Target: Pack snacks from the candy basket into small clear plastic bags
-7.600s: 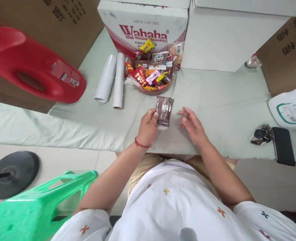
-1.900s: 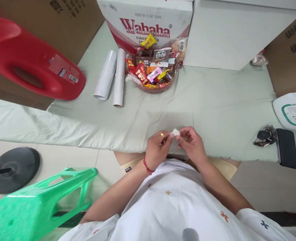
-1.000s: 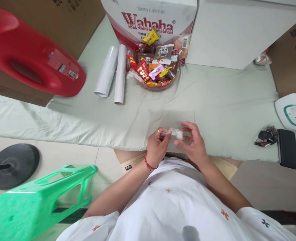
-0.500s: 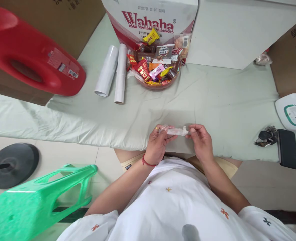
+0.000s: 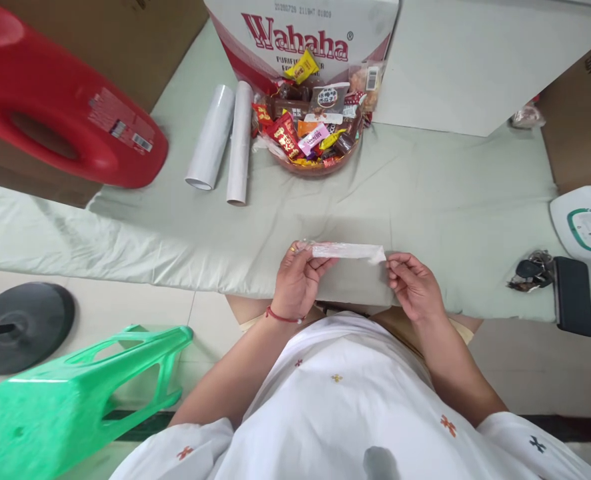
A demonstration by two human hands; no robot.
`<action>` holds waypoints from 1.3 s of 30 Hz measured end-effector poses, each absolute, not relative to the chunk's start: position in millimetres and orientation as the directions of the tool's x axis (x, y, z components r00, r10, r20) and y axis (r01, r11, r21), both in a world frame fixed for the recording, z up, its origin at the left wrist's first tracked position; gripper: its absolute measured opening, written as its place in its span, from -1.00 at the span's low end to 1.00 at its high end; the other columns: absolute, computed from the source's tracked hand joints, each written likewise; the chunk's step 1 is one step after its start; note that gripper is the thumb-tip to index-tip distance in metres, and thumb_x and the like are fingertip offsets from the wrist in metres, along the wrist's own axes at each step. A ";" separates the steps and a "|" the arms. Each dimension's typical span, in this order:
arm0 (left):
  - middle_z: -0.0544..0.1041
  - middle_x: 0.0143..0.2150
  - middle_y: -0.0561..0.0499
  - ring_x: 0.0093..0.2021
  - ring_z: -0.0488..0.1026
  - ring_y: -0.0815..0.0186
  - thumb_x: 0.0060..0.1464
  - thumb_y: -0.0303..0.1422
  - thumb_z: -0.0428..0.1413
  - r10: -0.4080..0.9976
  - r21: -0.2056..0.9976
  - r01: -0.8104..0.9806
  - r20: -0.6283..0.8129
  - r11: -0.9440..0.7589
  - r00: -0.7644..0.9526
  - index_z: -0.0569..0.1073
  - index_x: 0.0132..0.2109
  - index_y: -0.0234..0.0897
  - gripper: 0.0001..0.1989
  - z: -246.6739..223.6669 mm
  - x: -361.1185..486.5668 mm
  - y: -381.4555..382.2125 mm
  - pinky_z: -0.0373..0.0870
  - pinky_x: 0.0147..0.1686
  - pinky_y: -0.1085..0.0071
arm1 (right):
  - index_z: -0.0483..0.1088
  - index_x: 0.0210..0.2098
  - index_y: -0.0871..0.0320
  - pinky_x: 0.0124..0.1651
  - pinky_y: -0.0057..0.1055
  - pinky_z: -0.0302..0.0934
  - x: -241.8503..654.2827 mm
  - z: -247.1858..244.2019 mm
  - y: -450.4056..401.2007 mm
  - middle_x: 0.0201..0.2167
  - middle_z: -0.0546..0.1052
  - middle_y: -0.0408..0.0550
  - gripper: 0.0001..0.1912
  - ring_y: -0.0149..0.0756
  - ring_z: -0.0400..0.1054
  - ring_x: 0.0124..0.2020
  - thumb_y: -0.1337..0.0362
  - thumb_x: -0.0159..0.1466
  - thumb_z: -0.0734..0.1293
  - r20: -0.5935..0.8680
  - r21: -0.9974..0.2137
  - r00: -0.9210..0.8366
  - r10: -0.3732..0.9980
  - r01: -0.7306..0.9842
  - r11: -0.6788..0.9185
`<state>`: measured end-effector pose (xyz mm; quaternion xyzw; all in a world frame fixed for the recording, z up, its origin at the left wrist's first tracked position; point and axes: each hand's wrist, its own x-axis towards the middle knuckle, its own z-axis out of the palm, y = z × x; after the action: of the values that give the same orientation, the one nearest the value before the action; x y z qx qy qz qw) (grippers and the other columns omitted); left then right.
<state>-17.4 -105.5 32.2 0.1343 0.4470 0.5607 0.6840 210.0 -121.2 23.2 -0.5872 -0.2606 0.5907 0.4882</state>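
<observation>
Spanning the centre of the frame, the thin whitish strip (image 5: 348,251) is being pinched by the left hand (image 5: 295,283) and, at its tip, the right hand (image 5: 418,287); too strong pulling could be tearing it.

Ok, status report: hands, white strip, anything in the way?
Left hand gripping one end of white strip. Right hand pinching the other. Candy bowl beyond, not in the way.

I cannot see the left end of the whitish strip (image 5: 350,251), hidden by the left hand (image 5: 295,283). Left edge crops red jug (image 5: 70,87); right, white bottle (image 5: 588,217); top, Wahaha carton (image 5: 300,17).
</observation>
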 end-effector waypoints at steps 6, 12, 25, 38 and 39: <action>0.66 -0.18 0.05 -0.12 0.65 0.27 0.01 -0.15 0.35 0.910 0.737 -0.588 -0.415 0.334 -0.003 0.23 -0.26 -0.16 -0.57 40.9 -7.2 -107.3 0.60 0.01 0.22 | 0.35 0.20 -0.09 -0.32 -0.37 0.46 193.0 35.0 -122.5 0.18 0.41 0.03 -0.23 -0.23 0.41 -0.09 -0.07 0.07 0.60 -0.189 -0.982 0.196 0.962 -0.046 -0.184; 0.67 -0.19 0.02 -0.12 0.65 0.26 -0.01 -0.18 0.38 0.911 0.741 -0.591 -0.412 0.317 -0.028 0.28 -0.29 -0.18 -0.59 41.0 -13.8 -108.2 0.59 -0.05 0.28 | 0.54 -0.18 0.09 -0.46 -0.40 0.35 205.3 37.8 -114.3 -0.39 0.49 -0.11 -0.66 -0.36 0.35 -0.44 0.01 0.18 0.52 -0.339 -0.939 0.124 0.932 0.022 -0.345; 0.56 -0.35 0.08 -0.31 0.50 0.39 0.04 -0.18 0.41 0.964 0.852 -0.455 -0.255 0.260 0.074 0.49 -0.33 -0.27 -0.68 35.7 13.7 -119.4 0.42 -0.21 0.43 | 0.59 -0.20 0.04 -0.12 -0.35 0.34 175.3 55.9 -107.3 -0.18 0.54 -0.06 -0.76 -0.28 0.44 -0.16 0.02 0.33 0.43 -0.046 -0.990 -0.143 0.989 0.142 -0.025; 0.59 -0.32 0.07 -0.42 0.51 0.43 -0.05 -0.21 0.44 0.869 0.643 -0.594 -0.433 0.484 0.239 0.54 -0.20 -0.27 -0.65 34.1 16.2 -119.6 0.45 -0.32 0.44 | 0.39 -0.27 0.08 -0.34 -0.42 0.19 148.6 29.3 -115.1 -0.44 0.42 -0.21 -0.67 -0.39 0.25 -0.44 -0.04 0.43 0.30 -0.074 -0.994 0.162 0.984 0.063 -0.085; 0.59 -0.31 0.06 -0.43 0.47 0.46 -0.07 -0.21 0.45 0.878 0.666 -0.581 -0.421 0.469 0.226 0.57 -0.18 -0.27 -0.64 31.7 19.1 -120.0 0.41 -0.34 0.46 | 0.40 -0.27 0.07 -0.34 -0.42 0.20 147.7 26.9 -115.0 -0.44 0.43 -0.21 -0.68 -0.38 0.26 -0.44 -0.04 0.43 0.30 -0.085 -0.995 0.160 0.983 0.034 -0.091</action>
<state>19.1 -120.0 31.7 0.1879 0.3958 0.4797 0.7602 147.7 -115.0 26.9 -0.5700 -0.4464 0.4698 0.5051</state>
